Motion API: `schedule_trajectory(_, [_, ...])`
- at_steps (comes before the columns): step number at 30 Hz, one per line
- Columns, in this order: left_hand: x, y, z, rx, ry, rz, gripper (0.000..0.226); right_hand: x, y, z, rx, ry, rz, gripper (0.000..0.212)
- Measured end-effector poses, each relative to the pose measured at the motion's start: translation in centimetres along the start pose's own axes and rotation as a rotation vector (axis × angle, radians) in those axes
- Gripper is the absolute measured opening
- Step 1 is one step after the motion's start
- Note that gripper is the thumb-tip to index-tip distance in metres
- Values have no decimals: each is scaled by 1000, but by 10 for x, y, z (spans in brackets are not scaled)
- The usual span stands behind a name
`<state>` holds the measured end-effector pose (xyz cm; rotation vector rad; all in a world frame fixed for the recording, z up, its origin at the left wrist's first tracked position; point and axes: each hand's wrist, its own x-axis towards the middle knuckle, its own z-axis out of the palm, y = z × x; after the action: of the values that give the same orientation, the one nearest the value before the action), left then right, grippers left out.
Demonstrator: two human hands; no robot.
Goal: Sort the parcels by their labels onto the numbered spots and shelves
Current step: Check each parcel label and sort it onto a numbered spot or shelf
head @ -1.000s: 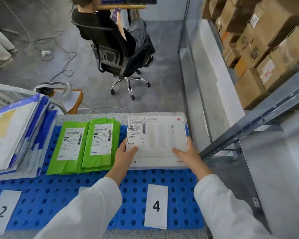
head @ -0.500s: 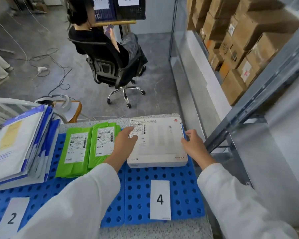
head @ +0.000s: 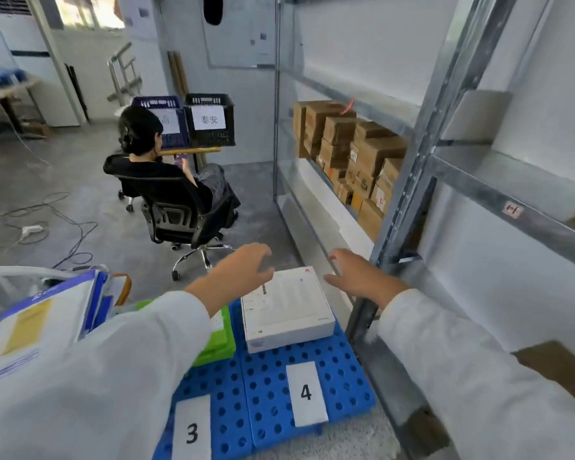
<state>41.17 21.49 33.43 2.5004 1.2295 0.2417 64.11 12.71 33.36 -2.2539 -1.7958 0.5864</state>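
Two hands were in view, neither holding anything. Left hand (head: 243, 270) hung over the far left corner of the box (head: 286, 307), fingers loosely curved and spread; contact with the box could not be determined. Right hand (head: 359, 277) was just beside the box's far right corner, apart from it, fingers relaxed and parted. Both sleeves were white.

The box, white and flat, with a printed label on its left part, lay on the blue perforated mat (head: 342, 356). It sat directly behind card 4 (head: 306, 393), near it but not touching. Card 3 (head: 193, 429) lay on the mat to the left of card 4. Green parcels (head: 218, 340) lay just left of the box, behind card 3, partly hidden by the left sleeve. Blue-and-white envelopes (head: 47, 320) were stacked at the left edge. The mat rested on a speckled table (head: 352, 439).

A metal shelf (head: 409, 180) stood just right of the table, and cartons (head: 356, 154) were stacked on one of its levels further back. Beyond the table a person (head: 153, 174) sat in an office chair (head: 180, 220), back to the camera, facing two crates (head: 210, 121) bearing paper signs.
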Motion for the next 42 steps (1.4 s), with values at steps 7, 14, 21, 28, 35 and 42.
schedule_trajectory(7, [-56,29,-32,65,-26,265,54,-110,-29,-6,39,135,105,52])
schedule_trajectory(14, [-119,75,-15,58,-20,536,57,-228,-38,17,-18,286,244,45])
schedule_trajectory(21, [-169,114,-3,17,-44,705,57,-314,-42,24,-37,296,395,48])
schedule_trajectory(28, [-213,169,5,90,-94,898,59,-406,-40,31,28,370,500,47])
schedule_trajectory(35, [-286,251,28,118,-141,1039,50,-545,-34,47,-29,439,682,50])
schedule_trajectory(42, [-418,319,57,76,-192,1220,58,-706,-48,87,36,521,861,50])
